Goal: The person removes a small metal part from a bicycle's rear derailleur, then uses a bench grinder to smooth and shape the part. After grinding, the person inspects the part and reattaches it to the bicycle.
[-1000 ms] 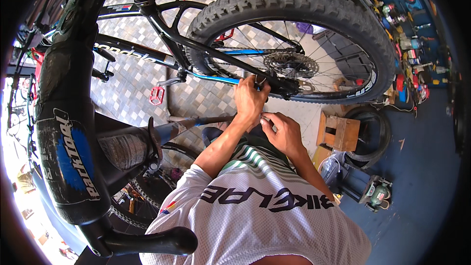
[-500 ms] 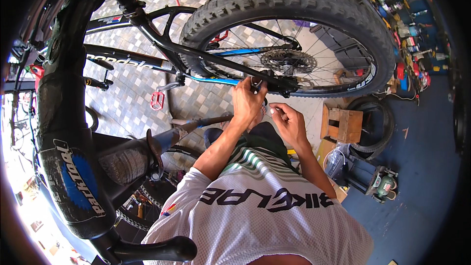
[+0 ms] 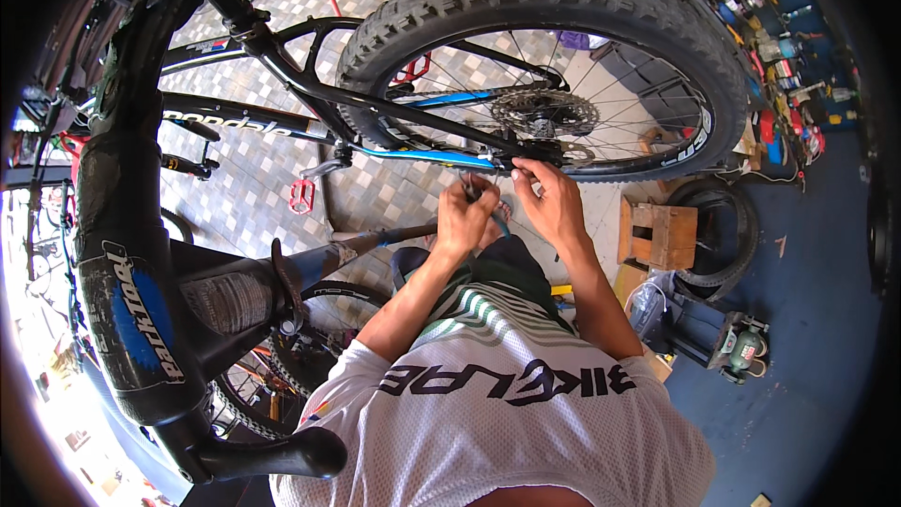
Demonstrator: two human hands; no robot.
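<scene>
Left hand (image 3: 465, 222) is holding a small dark tool (image 3: 472, 191) just short of the blue bicycle stay (image 3: 422, 158) running left-to-right ahead, while the nearer right hand (image 3: 556, 207) is fingering its rear end, grip width unclear.

Bicycle workshop, judging by the bike (image 3: 375, 100) beside a repair stand (image 3: 122, 225), hand tools (image 3: 784, 49) crowding the right-hand side, loose tyre (image 3: 745, 242) next to a wooden box (image 3: 675, 239), another bike's wheel (image 3: 358, 292) lower left.
</scene>
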